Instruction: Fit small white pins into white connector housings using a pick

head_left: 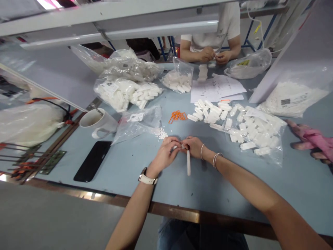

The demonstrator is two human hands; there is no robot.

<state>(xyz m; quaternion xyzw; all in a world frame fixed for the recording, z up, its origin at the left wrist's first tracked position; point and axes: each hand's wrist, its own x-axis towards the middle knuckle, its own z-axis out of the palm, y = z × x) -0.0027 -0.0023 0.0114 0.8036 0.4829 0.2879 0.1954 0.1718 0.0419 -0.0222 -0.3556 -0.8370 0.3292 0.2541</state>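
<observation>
Assembly by hand at a table (221, 198). The left hand (165, 152) and the right hand (194, 146) are brought together, almost touching at the fingertips. A small white piece (175, 147) is pinched in the left hand; its exact form cannot be made out, being largely covered by the fingers. By the curled right hand a slim white stick (188, 164) is held, its free end pointed back toward the wearer. A watch (147, 177) is worn on the left wrist, bracelets (215, 160) on the right.

Just beyond the left hand, a scatter of tiny white bits (160, 133) is seen near the mouth of a clear bag (139, 121). Orange frames (178, 116) are heaped straight ahead of both hands. Beyond the right hand and to its right, loose white blocks (209, 111) are piled, one topped by an orange outline; beside them, more blocks are contained in a plastic bag (262, 130). To the left of the left hand are placed a black phone (93, 161) and, farther off, a white mug (100, 122). Well ahead of the right hand, printed sheets (217, 87) are laid before a co-worker (210, 41), by whom a small item is handled.
</observation>
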